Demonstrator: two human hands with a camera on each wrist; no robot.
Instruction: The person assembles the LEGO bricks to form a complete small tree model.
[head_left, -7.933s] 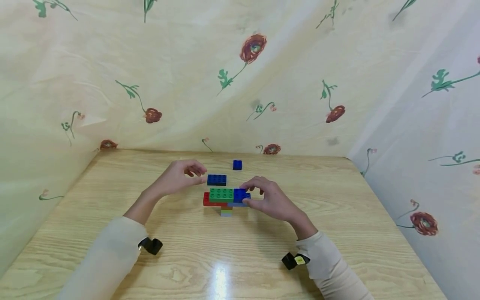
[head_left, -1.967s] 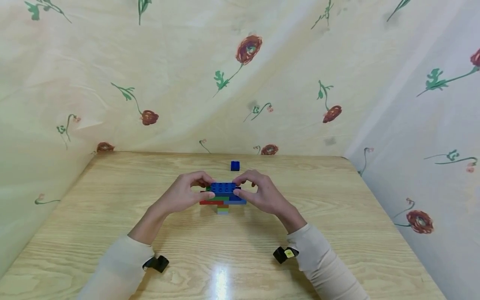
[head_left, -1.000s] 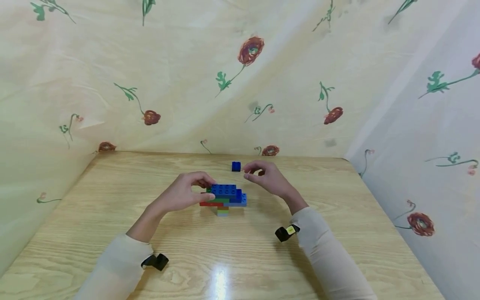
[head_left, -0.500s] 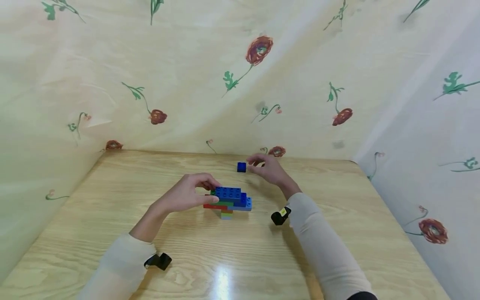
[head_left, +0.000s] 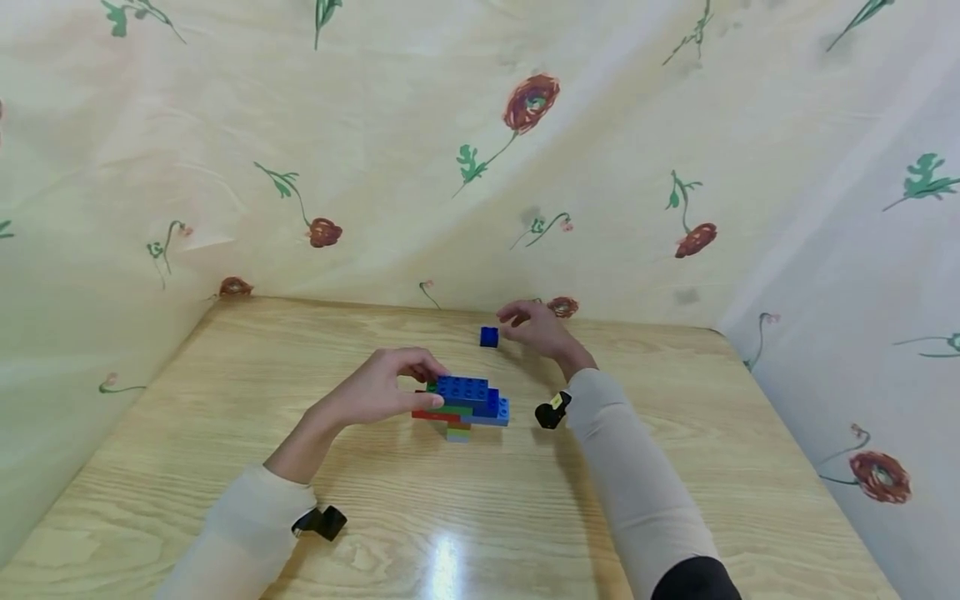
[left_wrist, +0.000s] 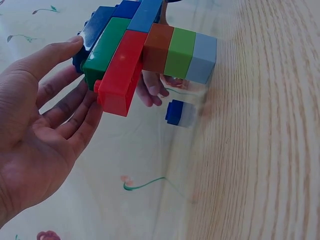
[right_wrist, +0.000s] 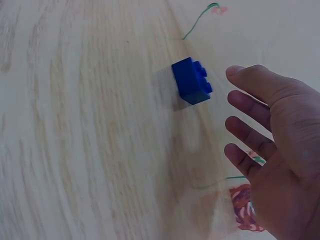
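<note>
On the table stands a build of toy building bricks: a long blue brick (head_left: 461,392) on top, a green brick (left_wrist: 107,47) beneath, then a red brick (left_wrist: 122,75) beside a light blue one (left_wrist: 145,16). A narrow column of brown (left_wrist: 157,47), lime (left_wrist: 177,55) and pale blue bricks (left_wrist: 202,57) carries them. My left hand (head_left: 375,387) pinches the build's left end, thumb on the blue brick's near side. At the back, my right hand (head_left: 540,327) hovers just right of a small blue brick (right_wrist: 190,82), fingers loosely bent, holding nothing.
The wood-grain table (head_left: 405,508) ends at the back against a flower-printed cloth (head_left: 375,167), close behind the small brick. More cloth hangs at both sides. Each wrist wears a small black camera, the left camera (head_left: 321,522) and right camera (head_left: 552,411).
The long blue brick, earlier on the table behind, was set on top with both hands. My right hand then let go and moved back to the small blue brick; my left stayed at the build.
</note>
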